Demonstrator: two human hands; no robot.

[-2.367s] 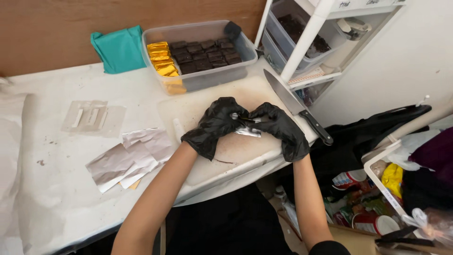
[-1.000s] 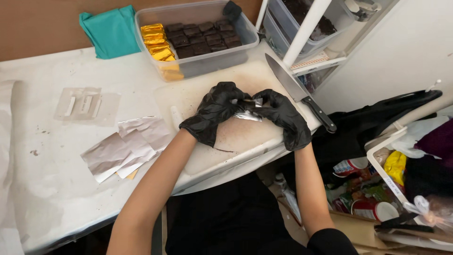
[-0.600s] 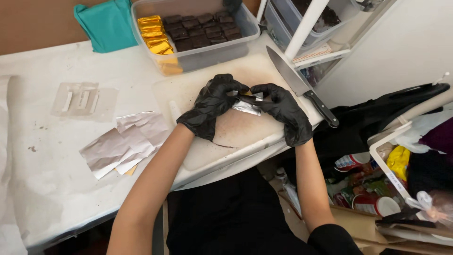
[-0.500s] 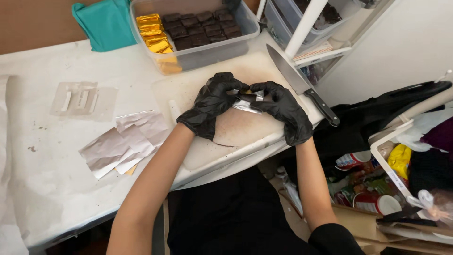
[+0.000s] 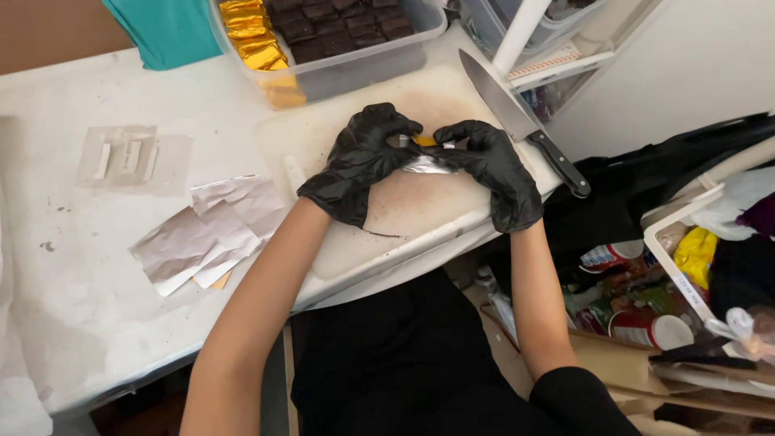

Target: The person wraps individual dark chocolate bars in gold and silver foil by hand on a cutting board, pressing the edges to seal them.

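A white counter [image 5: 105, 266], smudged with dark crumbs, fills the left and middle of the view, and a pale cutting board [image 5: 379, 218] lies on it at its near right edge, stained brown where the work is done. Behind the board stands a clear plastic tub [image 5: 347, 69] holding rows of dark chocolate squares and, at its left end, a stack of pieces wrapped in gold foil; a teal cloth [image 5: 165, 32] lies just left of the tub. To the right of the counter a white shelf post rises, and lower right a white basket [image 5: 686, 266] holds mixed packets. On the bare counter left of the board lies a loose pile of silver foil sheets [image 5: 210, 230], and farther back a flat clear packet [image 5: 129, 157]. A chef's knife [image 5: 521, 121] with a black handle rests on the board's right edge, blade pointing away. Both hands wear black gloves and meet above the middle of the board: the left hand [image 5: 359, 161] is curled with fingers bent inward, pinching one end of a small foil-wrapped piece [image 5: 425, 161], and the right hand [image 5: 488, 165] is likewise closed round the other end. The piece shows silver foil with a gold glint on top, held between the fingertips just over the board.
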